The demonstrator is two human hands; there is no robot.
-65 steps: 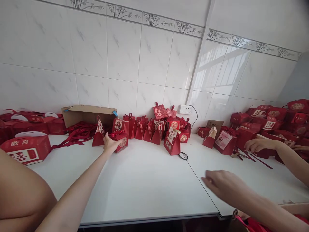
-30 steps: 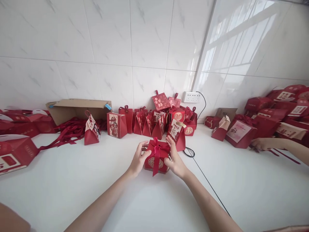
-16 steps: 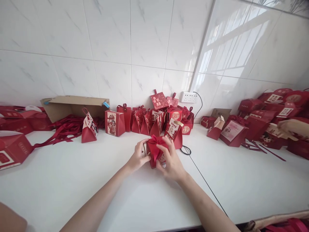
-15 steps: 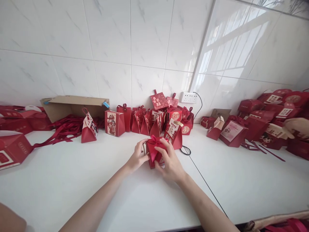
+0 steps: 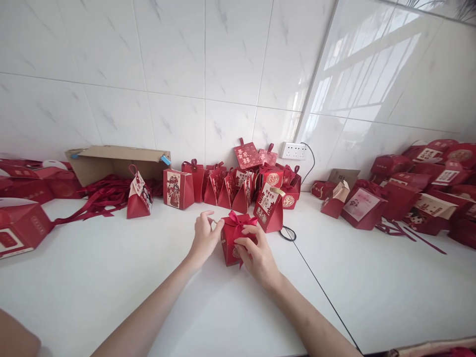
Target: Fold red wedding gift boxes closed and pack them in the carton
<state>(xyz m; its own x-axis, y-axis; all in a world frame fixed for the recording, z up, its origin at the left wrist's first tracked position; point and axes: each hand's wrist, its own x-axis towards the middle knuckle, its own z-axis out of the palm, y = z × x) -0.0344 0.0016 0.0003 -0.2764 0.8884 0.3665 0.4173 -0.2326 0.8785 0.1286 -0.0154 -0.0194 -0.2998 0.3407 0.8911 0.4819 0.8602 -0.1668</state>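
A small red box (image 5: 227, 250) with a bright red ribbon bow (image 5: 238, 222) on top stands on the white table, between my hands. My left hand (image 5: 204, 239) is at the box's left side, fingers curled and slightly apart, holding nothing that I can make out. On the right, my right hand (image 5: 259, 258) pinches the ribbon at the front of the box with thumb and fingers. Just behind it stands a red box with a printed white front (image 5: 268, 210) and a light loop handle.
Behind are red gift boxes (image 5: 220, 187) in a row, a cardboard box (image 5: 122, 153) with dark red ribbons (image 5: 98, 196), and a power strip (image 5: 293, 150). More red boxes (image 5: 403, 201) are heaped at right. A black loop (image 5: 289, 233) lies near the table seam.
My left hand has moved left, off the bowed box. The box's front now shows more, and my right hand has gone from its top to the ribbon at its front.
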